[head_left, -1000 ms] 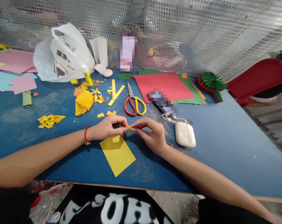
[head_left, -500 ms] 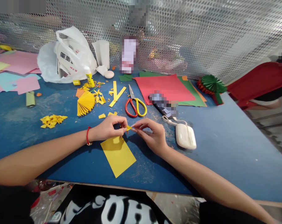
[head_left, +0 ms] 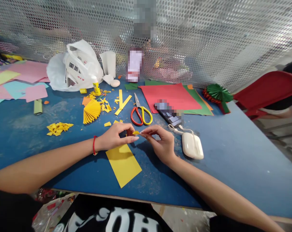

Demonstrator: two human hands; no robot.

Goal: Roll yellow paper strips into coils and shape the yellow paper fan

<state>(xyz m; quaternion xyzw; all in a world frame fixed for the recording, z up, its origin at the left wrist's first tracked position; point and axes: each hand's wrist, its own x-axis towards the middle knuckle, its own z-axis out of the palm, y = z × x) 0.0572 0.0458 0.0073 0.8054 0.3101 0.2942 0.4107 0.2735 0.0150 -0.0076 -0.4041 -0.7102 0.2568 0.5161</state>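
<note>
My left hand (head_left: 117, 137) and my right hand (head_left: 160, 143) meet over the blue table (head_left: 233, 151), both pinching a small yellow paper piece (head_left: 136, 132) between their fingertips. A red cord circles my left wrist. Just below the hands lies a flat yellow paper sheet (head_left: 123, 163), partly shaded by my left hand. Red and yellow scissors (head_left: 140, 112) lie shut just beyond the hands. A folded yellow paper fan (head_left: 91, 111) rests to the left of them, among yellow strips and scraps.
A white earbud case (head_left: 192, 145) sits right of my right hand, a phone (head_left: 169, 114) behind it. Red and green sheets (head_left: 175, 96), a green pleated fan (head_left: 218, 93), a glue stick (head_left: 96, 87), a white plastic bag (head_left: 75, 67) and pink papers (head_left: 27, 80) line the mesh screen. A red chair (head_left: 267, 90) stands right.
The view has tilted slightly, so everything sits a little lower and to the right. My fingers keep working the small yellow piece in the same spot.
</note>
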